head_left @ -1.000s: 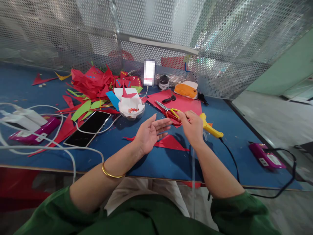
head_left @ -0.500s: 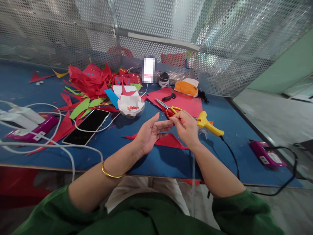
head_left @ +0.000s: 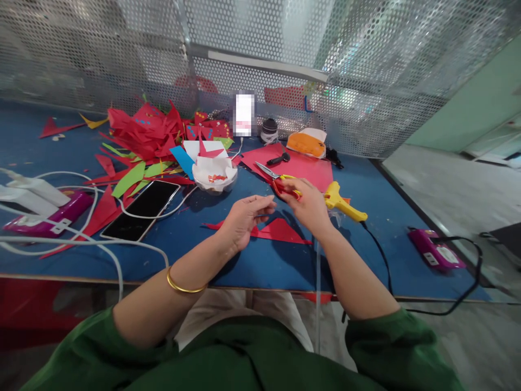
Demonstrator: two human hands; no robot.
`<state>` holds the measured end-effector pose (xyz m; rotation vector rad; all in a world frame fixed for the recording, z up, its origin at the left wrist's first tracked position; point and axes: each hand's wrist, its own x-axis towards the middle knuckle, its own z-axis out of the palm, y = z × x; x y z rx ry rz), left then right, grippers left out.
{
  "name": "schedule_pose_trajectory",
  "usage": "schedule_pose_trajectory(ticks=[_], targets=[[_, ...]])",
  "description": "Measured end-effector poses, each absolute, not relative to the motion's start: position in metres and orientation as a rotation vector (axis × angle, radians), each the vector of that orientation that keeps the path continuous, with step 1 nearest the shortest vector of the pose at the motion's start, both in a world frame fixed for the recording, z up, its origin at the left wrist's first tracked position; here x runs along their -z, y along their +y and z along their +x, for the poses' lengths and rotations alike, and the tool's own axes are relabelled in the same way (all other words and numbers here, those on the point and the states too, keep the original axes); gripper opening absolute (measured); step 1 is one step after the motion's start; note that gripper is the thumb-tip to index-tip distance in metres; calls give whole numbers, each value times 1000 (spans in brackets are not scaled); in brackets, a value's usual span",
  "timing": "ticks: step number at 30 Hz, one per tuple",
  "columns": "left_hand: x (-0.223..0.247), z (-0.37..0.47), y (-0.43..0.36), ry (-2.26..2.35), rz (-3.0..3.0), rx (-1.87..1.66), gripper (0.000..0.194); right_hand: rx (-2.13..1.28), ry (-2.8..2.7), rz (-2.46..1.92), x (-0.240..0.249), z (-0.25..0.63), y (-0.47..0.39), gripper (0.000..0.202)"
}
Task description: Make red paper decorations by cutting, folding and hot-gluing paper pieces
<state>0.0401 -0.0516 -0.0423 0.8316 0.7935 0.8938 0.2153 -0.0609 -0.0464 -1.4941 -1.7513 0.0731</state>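
My left hand (head_left: 246, 220) is raised over the blue table, thumb and fingertips pressed together; anything between them is too small to make out. A red paper piece (head_left: 280, 232) lies below and between the hands. My right hand (head_left: 307, 206) has its fingers stretched out and slightly apart, holding nothing visible, with a gap to the left fingertips. Just beyond it lie yellow-handled scissors (head_left: 268, 170), their handles partly hidden by the fingers. A yellow glue gun (head_left: 345, 204) rests right of this hand. Behind the left hand stands a clear bowl (head_left: 215, 182) lined with white paper, with small red-orange bits inside.
Red paper scraps (head_left: 142, 127) pile up at the back left. A black-screened phone (head_left: 142, 209) and white cables lie on the left. A red sheet (head_left: 313, 171) carries a black-handled tool (head_left: 279, 159). Purple power strips (head_left: 435, 250) sit at both sides. Perforated metal mesh (head_left: 260, 32) stands behind.
My hands, touching at the fingertips before, have come apart. The left fingers have closed from a flat, open palm into a pinch, while the right fingers have loosened and stretched out.
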Motion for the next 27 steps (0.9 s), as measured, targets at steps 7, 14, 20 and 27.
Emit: schedule_pose_trajectory(ticks=[7,14,20,27], targets=[[28,11,-54,988,1464,-1023,27,397,-1852,-2088,18,250,-95,36],[38,-58,-59,1418,2590,-802,23,414,-1967,-2649,23,310,-124,35],[66,-74,-59,1279,2713,-595,21,392,-1970,-2588,31,314,-119,45],[67,-74,-63,1284,2713,-634,16,362,-1636,-2444,24,306,-122,42]])
